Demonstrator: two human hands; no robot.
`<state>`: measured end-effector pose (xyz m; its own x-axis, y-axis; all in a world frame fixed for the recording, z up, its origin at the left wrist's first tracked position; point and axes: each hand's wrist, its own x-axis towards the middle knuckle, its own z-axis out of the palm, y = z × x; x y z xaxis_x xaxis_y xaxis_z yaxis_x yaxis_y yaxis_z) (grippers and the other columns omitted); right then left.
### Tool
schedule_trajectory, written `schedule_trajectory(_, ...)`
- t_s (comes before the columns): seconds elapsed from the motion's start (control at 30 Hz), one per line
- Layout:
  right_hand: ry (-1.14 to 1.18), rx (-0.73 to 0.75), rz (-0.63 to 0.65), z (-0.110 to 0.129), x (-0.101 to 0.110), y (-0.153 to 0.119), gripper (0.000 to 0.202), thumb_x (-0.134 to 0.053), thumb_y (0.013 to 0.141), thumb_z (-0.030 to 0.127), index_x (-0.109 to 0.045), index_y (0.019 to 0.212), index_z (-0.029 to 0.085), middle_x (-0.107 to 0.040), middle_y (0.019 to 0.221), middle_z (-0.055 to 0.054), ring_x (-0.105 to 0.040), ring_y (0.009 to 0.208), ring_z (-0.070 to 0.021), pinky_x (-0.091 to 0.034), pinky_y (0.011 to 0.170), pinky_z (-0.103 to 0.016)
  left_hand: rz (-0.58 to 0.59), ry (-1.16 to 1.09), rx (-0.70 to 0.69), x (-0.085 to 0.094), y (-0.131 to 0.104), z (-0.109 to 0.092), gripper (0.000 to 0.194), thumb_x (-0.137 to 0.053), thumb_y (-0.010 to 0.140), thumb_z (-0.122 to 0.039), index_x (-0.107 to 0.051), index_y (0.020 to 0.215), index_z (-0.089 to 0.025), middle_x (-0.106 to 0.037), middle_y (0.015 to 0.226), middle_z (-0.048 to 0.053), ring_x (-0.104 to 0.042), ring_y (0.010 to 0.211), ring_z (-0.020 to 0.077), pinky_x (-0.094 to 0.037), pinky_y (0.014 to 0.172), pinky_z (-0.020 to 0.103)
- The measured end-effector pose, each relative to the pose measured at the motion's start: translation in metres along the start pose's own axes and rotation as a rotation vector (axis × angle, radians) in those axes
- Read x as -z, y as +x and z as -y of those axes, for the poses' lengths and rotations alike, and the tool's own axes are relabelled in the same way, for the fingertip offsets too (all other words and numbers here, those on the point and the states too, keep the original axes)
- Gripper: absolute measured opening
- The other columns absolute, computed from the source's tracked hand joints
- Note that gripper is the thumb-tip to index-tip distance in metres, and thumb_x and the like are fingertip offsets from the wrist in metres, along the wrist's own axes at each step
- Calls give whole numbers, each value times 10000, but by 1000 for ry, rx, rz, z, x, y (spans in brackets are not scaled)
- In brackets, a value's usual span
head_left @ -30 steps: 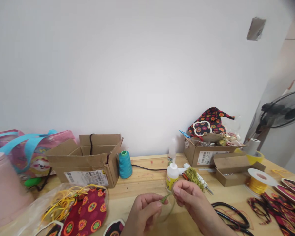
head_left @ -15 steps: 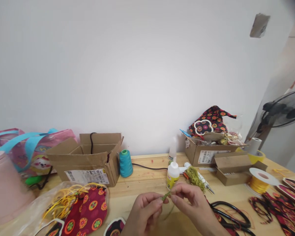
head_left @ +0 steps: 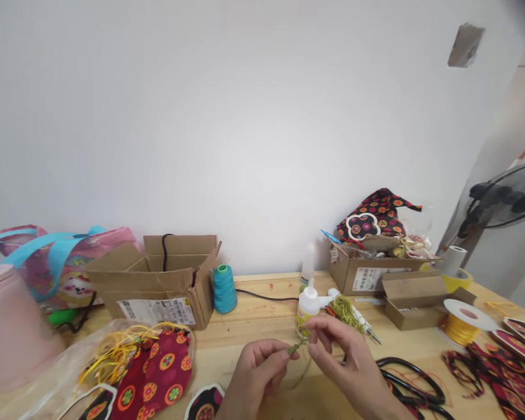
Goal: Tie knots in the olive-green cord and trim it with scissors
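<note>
Since earlier, right hand [head_left: 336,356] rose slightly; both hands' grips pinch one olive cord [head_left: 296,348], left hand [head_left: 256,373] beside two glue bottles [head_left: 307,303].

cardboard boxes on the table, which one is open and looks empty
The large cardboard box at left, beside the teal thread spool; the right box is heaped with patterned fabric.

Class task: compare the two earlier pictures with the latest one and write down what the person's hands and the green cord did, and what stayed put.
The right hand closed in on the left hand; both keep pinching the thin olive-green cord between fingertips, nothing let go. The white glue bottle, teal thread cone and black scissors stayed put.
</note>
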<state>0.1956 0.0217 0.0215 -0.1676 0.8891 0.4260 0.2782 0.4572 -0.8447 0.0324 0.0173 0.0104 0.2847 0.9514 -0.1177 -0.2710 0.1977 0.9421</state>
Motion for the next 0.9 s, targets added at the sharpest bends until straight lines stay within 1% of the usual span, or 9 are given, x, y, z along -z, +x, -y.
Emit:
schedule_trajectory(0.07,-84,37,36,1,0,1,120,-562,756,277,-643,776,190,-500,608,5,-401,564,-132,-323,561,-248,-11,11,-8,-1,0,-1,224,-659,616,-314,-676,652,-93,-294,374,-95,-165,364,33,-64,377,203)
schedule_trajectory(0.17,-87,7,67,2,-2,3,196,-539,777,282,-648,649,182,-459,562,12,-376,531,-120,-308,534,-243,-13,-26,-6,-2,1,-1,274,-688,582,-360,-672,665,-99,-295,376,-99,-152,357,28,-59,370,200)
schedule_trajectory(0.3,23,9,85,1,-5,3,184,-574,755,316,-642,665,171,-434,564,17,-396,548,-121,-321,546,-243,-20,25,5,-2,2,0,352,-691,561,-452,-652,637,-110,-280,320,-113,-135,313,24,-56,343,206)
schedule_trajectory(0.47,85,-61,98,-4,-9,1,155,-550,754,283,-606,674,163,-446,594,14,-374,540,-115,-314,523,-239,-93,57,6,-3,3,3,271,-672,569,-393,-607,599,-131,-268,288,-124,-124,304,28,-52,348,205)
schedule_trajectory(0.57,9,-91,51,-7,-9,-1,102,-532,748,240,-581,694,168,-423,566,23,-370,527,-120,-313,509,-240,-132,101,-1,-2,4,3,246,-667,553,-375,-591,578,-143,-282,283,-122,-136,292,33,-59,343,205)
schedule_trajectory(0.63,-81,35,-30,-6,-7,-3,51,-536,739,197,-574,768,180,-473,627,5,-410,562,-134,-333,529,-249,-158,146,-20,-2,5,2,215,-684,538,-334,-601,558,-136,-311,304,-112,-175,306,37,-81,350,202)
schedule_trajectory(0.7,-166,226,-73,-3,-5,-4,93,-548,732,157,-569,814,197,-534,726,-26,-468,645,-159,-361,580,-265,-186,187,-51,-4,5,0,178,-689,532,-285,-609,535,-126,-336,344,-100,-209,345,41,-112,368,195)
schedule_trajectory(0.8,-298,398,-9,0,-3,-2,97,-547,738,126,-589,761,210,-574,724,-41,-505,699,-180,-375,616,-283,-211,228,-96,-7,3,-2,130,-670,544,-236,-622,532,-116,-406,412,-72,-273,402,55,-184,399,185)
schedule_trajectory(0.9,-418,422,62,-1,-3,1,94,-540,745,138,-611,734,198,-583,677,-45,-502,656,-172,-369,580,-280,-216,282,-136,-10,0,-2,93,-642,565,-202,-634,550,-110,-509,487,-30,-383,469,86,-288,450,186)
